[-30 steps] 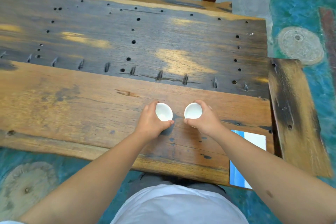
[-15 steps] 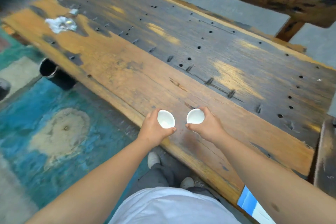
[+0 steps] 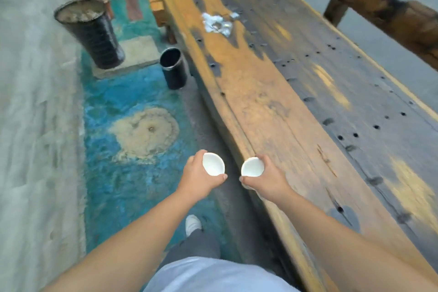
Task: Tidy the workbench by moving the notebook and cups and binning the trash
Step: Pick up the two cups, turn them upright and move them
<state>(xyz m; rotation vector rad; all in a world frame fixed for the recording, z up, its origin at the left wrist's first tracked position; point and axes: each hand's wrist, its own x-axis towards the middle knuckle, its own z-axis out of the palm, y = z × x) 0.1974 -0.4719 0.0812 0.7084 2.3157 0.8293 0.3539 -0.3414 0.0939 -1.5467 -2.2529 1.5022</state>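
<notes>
While each hand [image 3: 201, 179] [image 3: 267, 179] grips a cup [image 3: 213, 164] [image 3: 252, 167], crumpled trash [image 3: 216, 25], perhaps foil, lies far along workbench [image 3: 272, 106].

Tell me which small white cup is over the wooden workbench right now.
The small white cup in the right hand; the left hand's cup hangs over the floor.

Soft, even daylight fills my view, with no hard shadows anywhere; only a faint dark patch lies on the workbench [image 3: 296, 125] under my right forearm. The two white cups [image 3: 213, 163] I hold are nearly blown out, their insides without detail. Crumpled white trash [image 3: 216, 24] at the far end glints a little. Motion blur smears the whole frame, worst along the grey floor [image 3: 35, 125] at left. The wide lens bends the bench edges and stretches my arms near the bottom.
</notes>
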